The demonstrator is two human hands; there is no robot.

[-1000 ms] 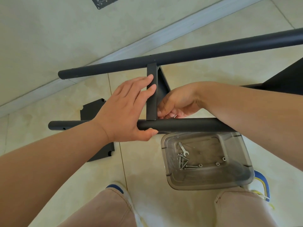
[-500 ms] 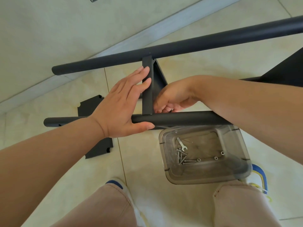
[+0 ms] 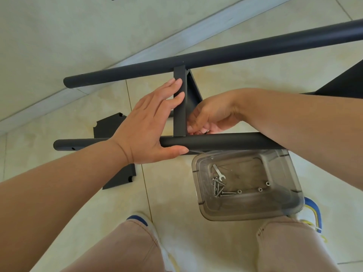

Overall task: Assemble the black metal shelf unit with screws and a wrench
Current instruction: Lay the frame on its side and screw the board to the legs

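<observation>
Two black metal tubes lie across the view, the far tube (image 3: pixel 235 54) and the near tube (image 3: pixel 225 141). A black shelf panel (image 3: pixel 179 114) stands on edge between them. My left hand (image 3: pixel 145 126) presses straight fingers against the panel's edge, its thumb lying along the underside of the near tube. Behind the panel, my right hand (image 3: pixel 214 116) curls its fingers at the joint of panel and near tube and pinches a small silvery screw, mostly hidden. A small wrench (image 3: pixel 219 172), several screws (image 3: pixel 219 188) and nuts (image 3: pixel 260 189) lie in a clear plastic tub (image 3: pixel 245 214).
The tub sits on the tiled floor between my knees, just under the near tube. A flat black plate (image 3: pixel 121 177) lies on the floor to the left, partly under my left arm. Another black panel (image 3: pixel 345 81) rises at the right edge. The wall's baseboard runs behind.
Both hands stay at the same joint. The frame has slid slightly up in the view since a second ago, and my right fingers have shifted a little behind the panel.
</observation>
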